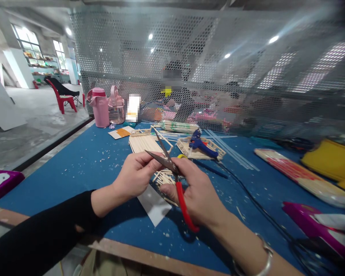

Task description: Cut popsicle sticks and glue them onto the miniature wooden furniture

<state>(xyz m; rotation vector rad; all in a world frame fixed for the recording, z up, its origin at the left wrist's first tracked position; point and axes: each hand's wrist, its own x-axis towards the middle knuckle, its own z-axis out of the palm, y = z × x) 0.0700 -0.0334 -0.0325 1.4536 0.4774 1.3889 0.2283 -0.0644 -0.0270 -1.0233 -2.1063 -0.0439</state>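
Red-handled scissors (182, 205) are in my right hand (194, 189), their blades spread apart and pointing up and left. My left hand (136, 174) is closed, thumb against fingers, right beside the lower blade; what it pinches is too small to make out. Beneath the hands lie a pile of short wooden sticks (164, 178) and a white paper sheet (154, 207). Behind them is a flat panel of wooden sticks (145, 142) with a raised edge. A blue glue gun (202, 145) rests on a small stick-built frame (186, 148).
A pink thermos (100, 109) and a pink bottle (116, 109) stand at the back left of the blue table (74, 176). Clear glue sticks (232, 149), a stick packet (301, 174) and a black cable (255, 203) lie right. A perforated metal screen (117, 50) rises behind.
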